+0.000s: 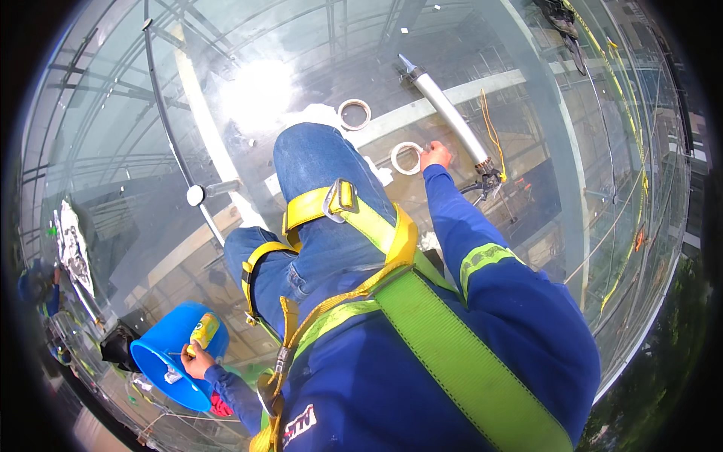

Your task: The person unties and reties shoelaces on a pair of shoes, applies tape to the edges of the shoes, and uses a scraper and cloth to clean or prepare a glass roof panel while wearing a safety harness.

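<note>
My right hand (435, 155) reaches forward over the glass, its closed fingers at the right edge of a roll of masking tape (395, 161). A second tape roll (354, 115) lies flat a little farther off to the left. Just right of my right hand rests a caulking gun (450, 113) with a silver barrel, a blue nozzle tip and a dark handle end. Down at the left, my left hand (197, 362) is closed round a yellow printed container (203, 333) at the blue bucket (160, 343). The bucket is tipped, and something small and pale lies inside it.
I kneel on a reflective glass surface with strong sun glare (257, 94). A dark rail (167, 120) with a round white fitting (195, 196) runs along the left. An orange cord (491, 124) lies beside the caulking gun. Yellow rope (637, 128) hangs at the right. A black bag (119, 346) sits by the bucket.
</note>
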### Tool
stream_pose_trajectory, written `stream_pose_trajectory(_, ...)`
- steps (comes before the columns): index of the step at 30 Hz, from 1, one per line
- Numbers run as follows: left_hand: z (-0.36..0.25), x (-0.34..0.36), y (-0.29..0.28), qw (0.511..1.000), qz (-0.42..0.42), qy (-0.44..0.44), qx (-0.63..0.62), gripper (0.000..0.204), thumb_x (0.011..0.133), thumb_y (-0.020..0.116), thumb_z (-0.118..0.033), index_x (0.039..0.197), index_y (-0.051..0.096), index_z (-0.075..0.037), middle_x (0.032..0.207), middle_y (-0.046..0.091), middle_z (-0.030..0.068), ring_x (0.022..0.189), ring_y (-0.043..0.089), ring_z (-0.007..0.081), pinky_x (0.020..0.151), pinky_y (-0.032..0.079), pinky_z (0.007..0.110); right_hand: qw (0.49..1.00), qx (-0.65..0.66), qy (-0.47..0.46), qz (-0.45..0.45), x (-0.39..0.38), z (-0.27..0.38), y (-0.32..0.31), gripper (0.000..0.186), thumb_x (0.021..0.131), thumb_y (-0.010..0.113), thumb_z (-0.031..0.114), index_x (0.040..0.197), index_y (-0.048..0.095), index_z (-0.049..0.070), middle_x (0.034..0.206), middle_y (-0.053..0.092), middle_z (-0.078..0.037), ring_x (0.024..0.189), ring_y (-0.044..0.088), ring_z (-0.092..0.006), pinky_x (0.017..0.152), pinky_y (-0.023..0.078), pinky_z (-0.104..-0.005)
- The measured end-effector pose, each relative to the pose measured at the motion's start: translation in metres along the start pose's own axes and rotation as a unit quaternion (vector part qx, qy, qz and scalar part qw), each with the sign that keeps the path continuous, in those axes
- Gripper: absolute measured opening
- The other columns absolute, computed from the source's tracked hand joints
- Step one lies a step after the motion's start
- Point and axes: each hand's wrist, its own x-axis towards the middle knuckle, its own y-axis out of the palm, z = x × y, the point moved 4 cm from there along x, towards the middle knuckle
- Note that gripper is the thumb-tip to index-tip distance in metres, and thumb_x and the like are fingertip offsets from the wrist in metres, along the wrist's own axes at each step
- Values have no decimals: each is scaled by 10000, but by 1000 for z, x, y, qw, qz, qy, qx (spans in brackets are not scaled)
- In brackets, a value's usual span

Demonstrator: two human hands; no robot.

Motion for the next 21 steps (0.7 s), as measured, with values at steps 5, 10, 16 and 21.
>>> stream_pose_trajectory(5,-16,14,10,996,-42,83,13,317,785,804,-197,1031,710,-21,923,703,96,790,647,182,737,534,334,984,177,-1,-32,19,-1,-26,228,838,744,178,1004,741,21,850,736,-137,769,701,-232,768,544,-368)
stream_pose_trajectory(10,-42,57,27,996,-36,43,-65,301,790,792,-163,1033,701,-11,939,698,94,808,654,181,753,549,324,953,283,-111,-8,3,53,-38,272,870,742,187,1075,730,9,877,733,-100,770,662,-151,715,537,-307)
stream_pose_trajectory(16,-99,170,112,995,-15,90,47,312,765,788,-172,1039,711,-45,1003,687,161,928,669,311,859,531,399,932,312,-122,137,-22,146,-39,375,867,763,185,1142,679,-55,896,717,-87,782,649,-127,694,534,-278)
stream_pose_trajectory(21,-139,264,203,992,11,96,79,286,755,780,-137,1027,717,-74,1023,647,155,980,632,335,897,509,420,936,275,-94,197,-32,243,-15,299,860,734,100,1103,681,-66,897,716,-90,755,667,-128,646,534,-260)
